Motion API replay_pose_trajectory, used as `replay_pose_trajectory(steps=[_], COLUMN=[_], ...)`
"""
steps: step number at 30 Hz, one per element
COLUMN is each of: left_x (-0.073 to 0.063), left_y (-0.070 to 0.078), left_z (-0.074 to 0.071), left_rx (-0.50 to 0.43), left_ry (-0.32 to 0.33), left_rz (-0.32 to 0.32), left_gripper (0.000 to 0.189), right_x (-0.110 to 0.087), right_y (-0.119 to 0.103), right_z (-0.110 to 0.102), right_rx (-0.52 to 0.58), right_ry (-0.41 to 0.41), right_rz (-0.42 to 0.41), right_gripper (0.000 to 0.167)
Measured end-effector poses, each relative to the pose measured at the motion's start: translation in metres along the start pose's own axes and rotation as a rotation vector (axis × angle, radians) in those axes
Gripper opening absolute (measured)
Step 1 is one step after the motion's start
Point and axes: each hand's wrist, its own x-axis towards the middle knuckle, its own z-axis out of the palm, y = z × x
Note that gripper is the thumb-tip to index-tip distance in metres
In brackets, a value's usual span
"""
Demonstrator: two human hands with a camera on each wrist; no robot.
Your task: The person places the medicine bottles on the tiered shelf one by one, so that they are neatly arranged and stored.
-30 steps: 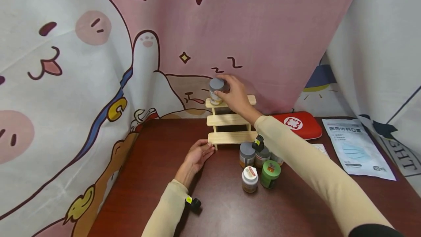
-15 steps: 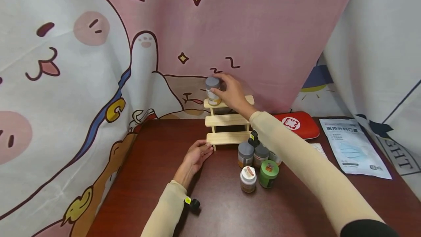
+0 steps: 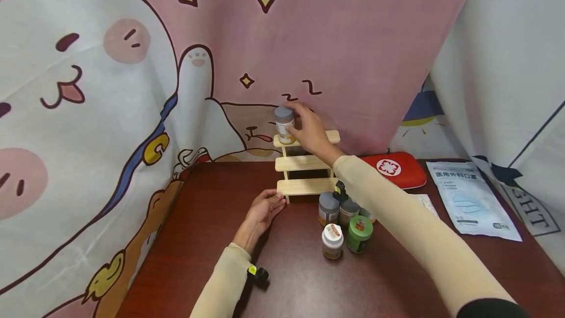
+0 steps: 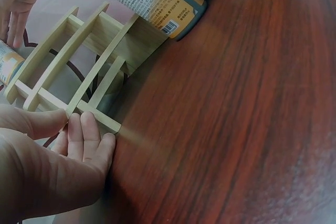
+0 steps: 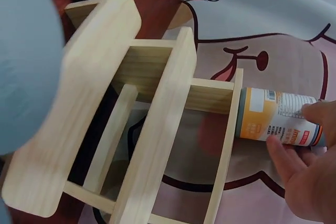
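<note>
A three-tier wooden display rack (image 3: 304,163) stands at the back of the table. My right hand (image 3: 311,129) holds a grey-capped supplement bottle (image 3: 285,126) upright at the left end of the top tier. In the right wrist view, the bottle (image 5: 278,116) has its base against that tier, with thumb and fingers on its sides. My left hand (image 3: 262,210) pinches the left end of the lowest tier; in the left wrist view, the thumb lies on the board and the fingers (image 4: 90,132) are beside the leg.
Right of the rack's front stand grey-lidded bottles (image 3: 328,208), a white-capped bottle (image 3: 332,242) and a green jar (image 3: 359,234). Farther right lie a red first-aid case (image 3: 397,168) and a face mask packet (image 3: 474,202). A printed curtain (image 3: 353,38) hangs close behind the rack.
The bottle in my right hand has shifted slightly left toward the end of the top tier. My left hand has stayed on the lowest tier. The head view has moved slightly.
</note>
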Motion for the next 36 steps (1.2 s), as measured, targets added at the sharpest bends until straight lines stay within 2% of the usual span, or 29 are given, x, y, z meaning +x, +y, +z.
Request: replay_pose_trajectory(steps=[4, 7, 12, 16, 21, 28, 36], left_x=[0.002, 0.003, 0.003, 0.003, 0.003, 0.001, 0.003], left_y=[-0.002, -0.001, 0.000, 0.002, 0.003, 0.000, -0.003], left_z=[-0.001, -0.001, -0.001, 0.001, 0.001, -0.002, -0.002], left_rx=[0.001, 0.001, 0.010, 0.018, 0.025, 0.031, 0.040], left_ry=[-0.009, -0.006, 0.005, 0.003, -0.006, 0.006, -0.015], left_rz=[0.000, -0.001, -0.001, -0.003, -0.004, 0.000, 0.001], left_gripper=[0.012, 0.012, 0.012, 0.014, 0.014, 0.013, 0.013], right_x=[-0.011, -0.019, -0.034, -0.048, -0.069, -0.109, -0.158], right_y=[0.001, -0.001, -0.005, -0.004, -0.005, -0.006, 0.004], right_z=[-0.006, -0.014, -0.031, -0.044, -0.057, -0.068, -0.082], right_rx=[-0.018, -0.011, 0.013, -0.031, -0.064, -0.053, -0.032], right_ry=[-0.021, -0.039, -0.074, -0.097, -0.170, -0.266, -0.340], right_rz=[-0.012, -0.014, -0.016, -0.050, -0.082, -0.069, -0.039], right_gripper=[0.082, 0.086, 0.082, 0.079, 0.076, 0.069, 0.062])
